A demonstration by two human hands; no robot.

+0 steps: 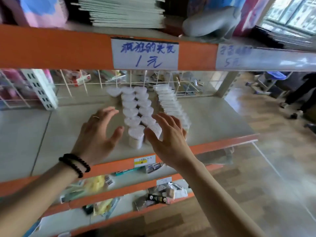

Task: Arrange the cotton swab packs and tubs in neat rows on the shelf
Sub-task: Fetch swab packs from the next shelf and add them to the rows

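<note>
While open hands (97, 132) flank tubs (136, 135), packs (168, 101) adjoin.

white tubs (135, 115) and packs (168, 100) – grey shelf (213, 120), orange edge – black bead bracelet (75, 164).

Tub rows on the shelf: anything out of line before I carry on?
One heart-shaped tub sits alone at the back left, beside the two tub rows and starting no row of its own. The packs run in a fairly straight line.
</note>
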